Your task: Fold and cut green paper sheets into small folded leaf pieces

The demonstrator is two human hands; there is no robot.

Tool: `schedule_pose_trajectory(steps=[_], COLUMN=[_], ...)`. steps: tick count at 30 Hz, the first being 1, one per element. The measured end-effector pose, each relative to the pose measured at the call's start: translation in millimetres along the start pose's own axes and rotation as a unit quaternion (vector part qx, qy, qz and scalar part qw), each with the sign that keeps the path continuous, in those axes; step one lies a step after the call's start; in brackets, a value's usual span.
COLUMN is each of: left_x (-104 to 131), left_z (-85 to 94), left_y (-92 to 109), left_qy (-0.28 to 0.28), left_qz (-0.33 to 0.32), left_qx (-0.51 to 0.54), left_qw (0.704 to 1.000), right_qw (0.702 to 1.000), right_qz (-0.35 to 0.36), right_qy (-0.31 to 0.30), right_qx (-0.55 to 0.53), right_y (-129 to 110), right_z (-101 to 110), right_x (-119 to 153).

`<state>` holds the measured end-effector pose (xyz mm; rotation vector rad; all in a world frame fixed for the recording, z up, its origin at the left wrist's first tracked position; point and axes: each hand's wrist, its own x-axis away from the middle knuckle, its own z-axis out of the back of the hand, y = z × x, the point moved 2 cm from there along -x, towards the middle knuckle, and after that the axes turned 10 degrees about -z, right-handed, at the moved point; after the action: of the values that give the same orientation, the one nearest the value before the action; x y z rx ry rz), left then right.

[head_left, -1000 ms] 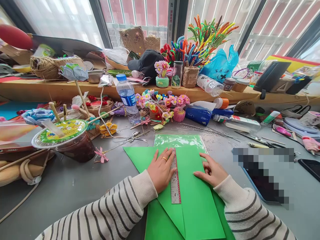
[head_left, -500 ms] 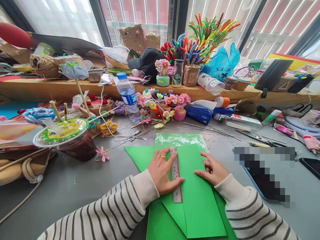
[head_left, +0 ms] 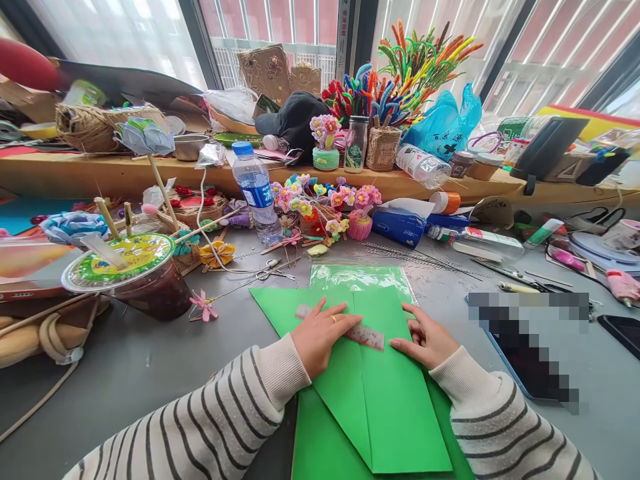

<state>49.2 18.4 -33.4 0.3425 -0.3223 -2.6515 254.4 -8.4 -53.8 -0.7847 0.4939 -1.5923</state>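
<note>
A folded sheet of green paper (head_left: 400,413) lies in front of me, with a vertical crease and a slanting flap edge. Over its upper left part, my left hand (head_left: 320,337) has its fingers around a short patterned ruler (head_left: 370,336). The ruler lies slantwise, blurred by motion, its middle covered by the fingers; the thumb is hidden. At the paper's right edge, my right hand (head_left: 427,337) grips the sheet, thumb and forefinger resting on it and the other fingers curled. More green paper (head_left: 323,443) shows underneath.
A clear packet of green paper (head_left: 360,275) lies just beyond. To the left stand a lidded drink cup (head_left: 155,287) and a pink flower (head_left: 204,307). Scissors (head_left: 273,270) and a water bottle (head_left: 257,193) are behind. A phone (head_left: 520,360) lies on the right.
The ruler has turned from nearly upright to slanting across the paper, turned by my left hand, whose thumb is now out of sight. My right hand stays at the paper's edge.
</note>
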Motion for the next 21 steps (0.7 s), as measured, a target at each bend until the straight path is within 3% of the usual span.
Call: schedule_pose_trajectory(steps=[4,9,12,21], left_x=[-2.0,-0.7,1.4,0.0], left_z=[5.6,3.7,-4.3,-7.5], left_y=[-1.8,-0.7,-1.1,-8.6], left_qy=[0.019,0.086,0.070,0.018], left_qz=[-0.036,0.096,0.110,0.044], left_qx=[-0.006,-0.079,-0.084,-0.029], left_qw=[0.999,0.989,0.988,0.998], right_qw=[1.000,1.000,1.000,1.000], right_qz=[-0.004,0.000,0.000,0.001], right_qy=[0.002,0.007,0.007,0.002], right_qx=[0.004,0.013,0.005,-0.008], right_y=[0.9,2.5,4.2,6.4], right_z=[-0.3,-1.2,-1.5,-2.6], right_x=[-1.3,-1.6,-1.6,-2.0])
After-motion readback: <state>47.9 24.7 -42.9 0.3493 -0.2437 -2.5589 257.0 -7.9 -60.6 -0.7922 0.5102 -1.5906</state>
